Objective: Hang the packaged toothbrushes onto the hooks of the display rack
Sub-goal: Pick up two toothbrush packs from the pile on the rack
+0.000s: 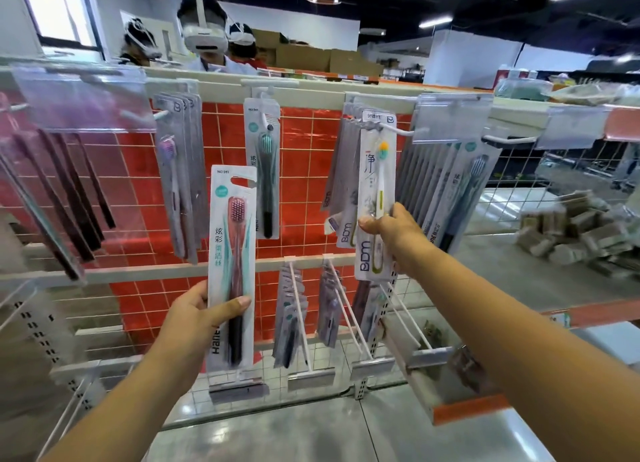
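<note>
Red tiling behind a white wire-grid display rack (311, 184) fills our view, with other people in headsets beyond its top rail. Our right hand (391, 228) pinches the white carded toothbrush pack with the yellow-and-teal brush (375, 198) about halfway down, thumb on the front; its hang hole sits at the white metal hook (398, 129), seemingly threaded onto the tip, ahead of the matching packs. Our left hand (194, 319) grips a second pack, the tall white card with a pink-headed dark brush (232, 271), thumb across its front, held upright and well clear of any hook. To finish this step well, we should push the right-hand pack back along the hook until it rests against the others, keeping the card square so the hole does not tear, then let it hang. The left-hand pack looks to match the teal pack (262, 171) on the middle hook.
</note>
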Demonstrator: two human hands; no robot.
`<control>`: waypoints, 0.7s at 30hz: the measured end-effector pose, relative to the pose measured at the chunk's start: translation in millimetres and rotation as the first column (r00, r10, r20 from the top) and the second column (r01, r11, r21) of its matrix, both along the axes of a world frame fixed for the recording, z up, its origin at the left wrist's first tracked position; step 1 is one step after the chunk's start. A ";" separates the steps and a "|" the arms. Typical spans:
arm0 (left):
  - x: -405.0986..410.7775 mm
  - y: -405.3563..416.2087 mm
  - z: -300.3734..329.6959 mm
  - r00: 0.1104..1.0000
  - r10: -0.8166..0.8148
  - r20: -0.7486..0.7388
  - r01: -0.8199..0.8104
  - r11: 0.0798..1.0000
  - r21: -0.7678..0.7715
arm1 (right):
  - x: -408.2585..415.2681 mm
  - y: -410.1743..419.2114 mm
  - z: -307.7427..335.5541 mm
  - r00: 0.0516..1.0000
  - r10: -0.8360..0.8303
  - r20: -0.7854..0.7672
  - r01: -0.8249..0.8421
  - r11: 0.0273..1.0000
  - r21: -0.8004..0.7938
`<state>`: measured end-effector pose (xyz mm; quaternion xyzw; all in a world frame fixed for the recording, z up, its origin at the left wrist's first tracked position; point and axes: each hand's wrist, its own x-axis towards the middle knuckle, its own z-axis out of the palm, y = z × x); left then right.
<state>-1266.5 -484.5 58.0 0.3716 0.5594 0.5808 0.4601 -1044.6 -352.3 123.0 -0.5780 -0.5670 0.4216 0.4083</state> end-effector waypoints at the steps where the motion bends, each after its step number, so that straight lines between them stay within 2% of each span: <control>1: -0.6 -0.3 -0.2 1.000 0.005 0.001 -0.005 1.000 -0.001 | -0.2 -1.5 -0.6 1.000 0.009 0.024 -0.009 1.000 0.002; 5: -2.6 -2.4 -0.9 1.000 0.020 0.015 -0.020 1.000 0.004 | 2.4 -10.0 -10.7 0.991 0.049 0.126 -0.046 0.999 -0.022; 10: -4.8 -9.7 -3.5 0.999 0.046 0.024 -0.046 0.999 0.003 | 13.0 -33.1 -34.9 0.959 0.192 0.210 -0.145 0.965 -0.220; 13: -4.7 -18.1 -4.7 0.998 0.058 0.020 -0.059 0.998 0.014 | 15.3 -48.0 -45.1 0.910 0.258 0.326 -0.165 0.944 -0.287; 17: -5.6 -32.0 -4.1 0.995 0.097 -0.002 -0.097 0.995 0.021 | 6.0 -57.2 -49.1 0.832 0.226 0.506 -0.161 0.972 -0.170; 21: -1.3 -48.9 2.2 0.993 0.115 0.009 -0.116 0.992 0.058 | -4.7 -83.0 -33.6 0.660 0.172 0.731 -0.263 0.965 0.010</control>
